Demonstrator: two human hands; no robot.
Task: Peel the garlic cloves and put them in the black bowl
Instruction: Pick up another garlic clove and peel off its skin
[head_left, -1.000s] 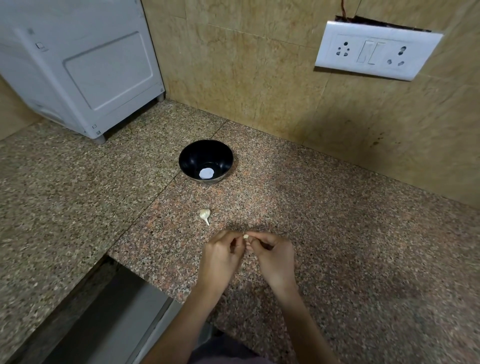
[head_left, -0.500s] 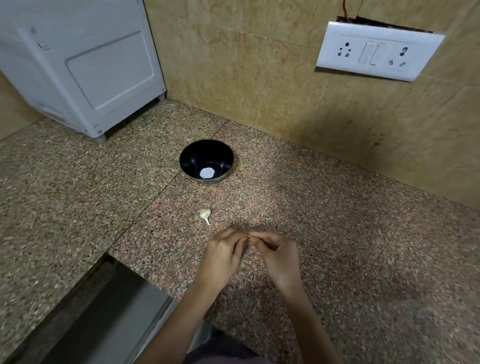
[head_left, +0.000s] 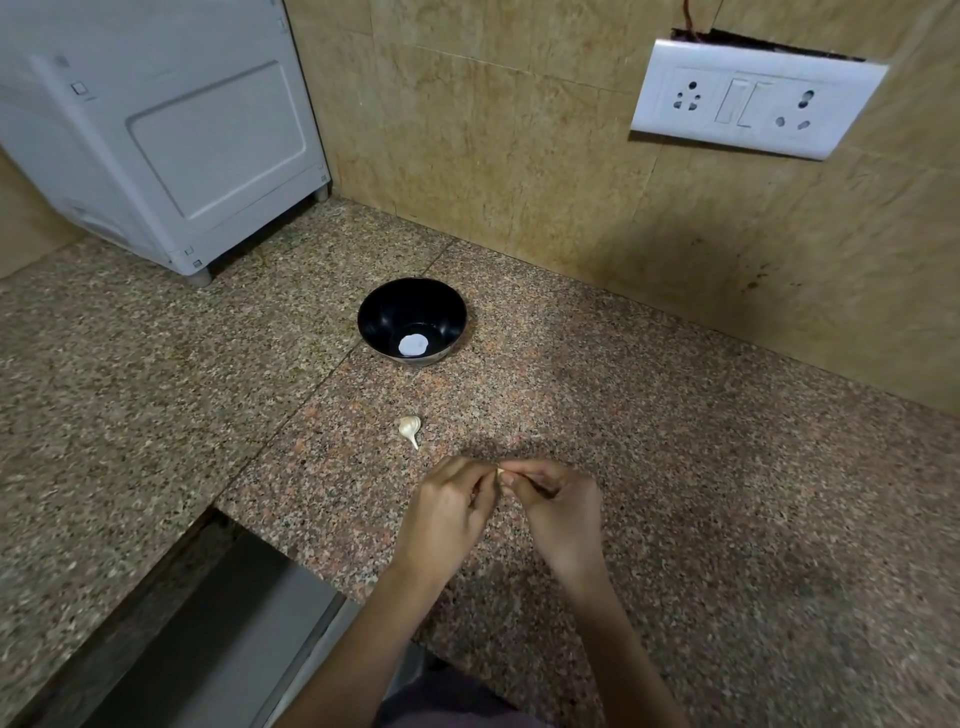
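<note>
Low in the middle of the frame, the left hand and right hand met fingertip to fingertip, both pinching a small garlic clove just above the granite counter. A second clove lay on the stone just above the hands, and the black bowl stood further up, near the centre. I thought so slight a pinch might let the slick clove squirt free and skitter toward the counter's edge at lower left.

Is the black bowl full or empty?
Empty: the black bowl shows only a flat white patch at its bottom; one garlic clove lies outside on the counter.
</note>
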